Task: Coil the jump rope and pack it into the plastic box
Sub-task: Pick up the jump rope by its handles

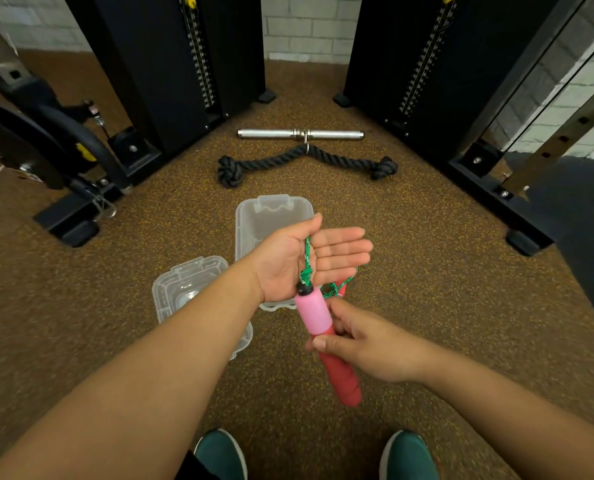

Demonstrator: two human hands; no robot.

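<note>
I am watching one green braided jump rope [307, 252] hanging in front of the camera, its cord running across the palm of the left hand [302, 258] and looping behind it. Two handles are showing: one pink-and-red foam handle [318, 320] in front, and a sliver of a second red handle [341, 288] behind the fingers. The left hand is lying palm up, fingers spread flat and straight, thumb raised over the cord. The right hand [361, 344] is pinching the front handle between thumb and fingers near its middle. One clear plastic box [254, 220] is sitting open on the speckled brown floor [427, 289] beneath the hands, its one clear lid [184, 289] lying just beside it to the left. Farther off, one steel bar [300, 134] and one black knotted rope attachment [306, 162] are lying between two black weight stacks [157, 64].
</note>
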